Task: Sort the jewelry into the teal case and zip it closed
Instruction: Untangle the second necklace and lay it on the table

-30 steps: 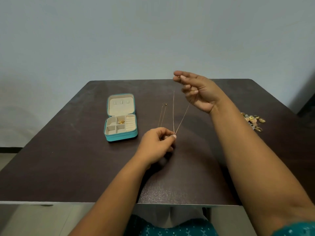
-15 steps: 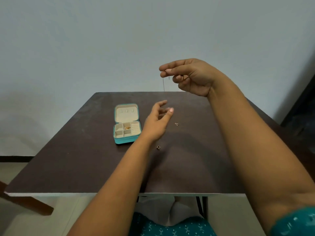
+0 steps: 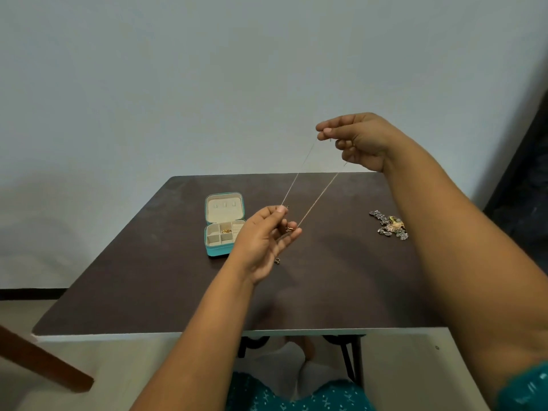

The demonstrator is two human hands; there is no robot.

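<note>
A thin gold chain necklace [image 3: 315,200] is stretched in two strands between my hands, in the air over the dark table [image 3: 154,286]. My right hand [image 3: 360,140] is raised high and pinches its upper end. My left hand [image 3: 265,238] is lower and pinches the lower ends. The teal case [image 3: 224,225] lies open on the table just left of my left hand, cream inside, with a small gold piece in one compartment. A small ring [image 3: 277,261] lies on the table below my left hand.
A heap of silver and gold jewelry [image 3: 390,228] lies on the table's right side, beside my right forearm. A brown wooden bar [image 3: 41,361] crosses the lower left, off the table. A pale wall stands behind the table.
Half a second ago the chain hung from my right hand alone and my left hand was open. Now my left hand pinches the lower ends and the chain is pulled taut.
</note>
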